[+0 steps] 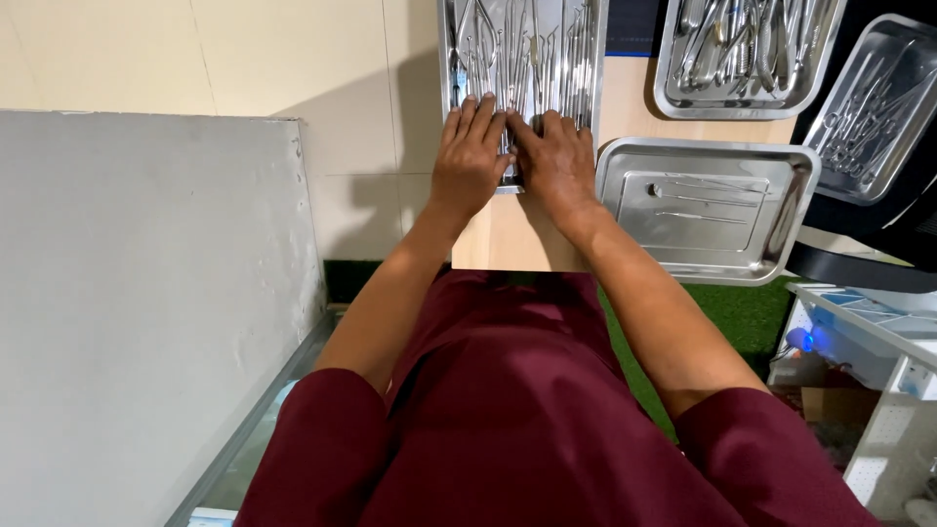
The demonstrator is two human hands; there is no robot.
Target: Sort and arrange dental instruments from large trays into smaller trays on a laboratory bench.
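Fingers flat and spread, nothing gripped: your left hand (470,151) and right hand (553,156) lie side by side, thumbs touching, on the metal instruments (517,49) in the steel tray (446,59) at the wooden table's (508,239) left end. Just right sits a near-empty tray (708,200) holding a few thin tools.

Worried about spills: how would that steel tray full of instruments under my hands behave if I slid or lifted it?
The tray looks stiff and probably heavy, being packed with metal instruments. Its polished steel likely slides easily on the smooth wooden table. The loose instruments would probably shift if tilted.
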